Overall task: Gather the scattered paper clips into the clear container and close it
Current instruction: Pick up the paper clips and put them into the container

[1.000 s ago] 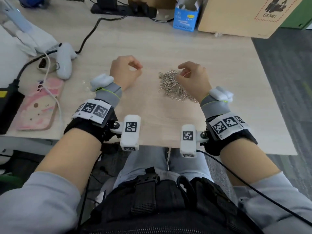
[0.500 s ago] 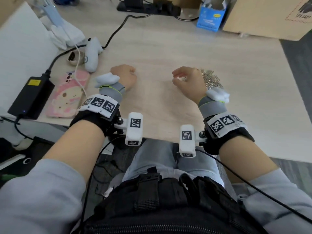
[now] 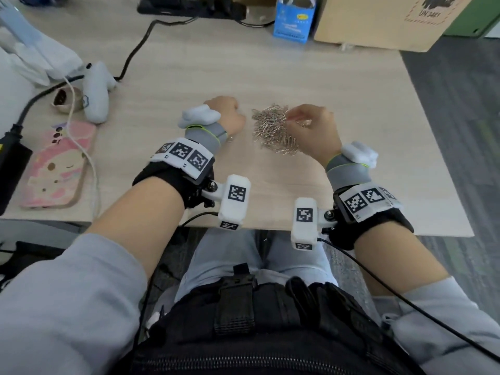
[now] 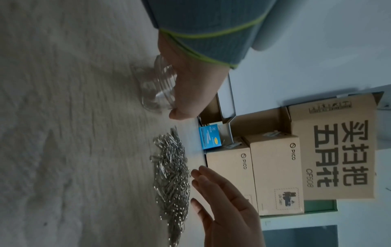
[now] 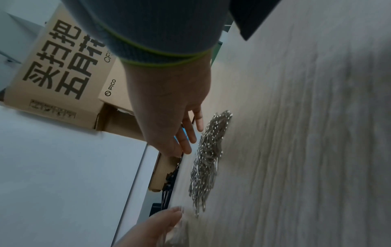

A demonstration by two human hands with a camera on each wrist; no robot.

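A heap of silver paper clips (image 3: 270,128) lies on the light wooden table (image 3: 324,71), just right of my left hand (image 3: 230,115). In the left wrist view that hand (image 4: 190,90) grips a small clear container (image 4: 154,86) standing on the table, which the head view hides under the fist. My right hand (image 3: 311,128) hovers at the heap's right side. Its fingers (image 4: 203,175) are straight and relaxed just above the clips (image 4: 171,175), holding nothing I can see. The right wrist view shows the same hand (image 5: 169,108) beside the heap (image 5: 209,150). No lid is visible.
On the left of the table lie a pink phone (image 3: 54,169), a white controller (image 3: 96,93), a black adapter (image 3: 10,169) and a black cable (image 3: 135,47). A blue box (image 3: 293,20) and a cardboard box (image 3: 378,20) stand at the back. The table's front edge (image 3: 270,228) runs near my wrists.
My right hand left the heap, moved left toward the left hand, then came back over the heap with its fingers now straightened. The left hand stayed in place.
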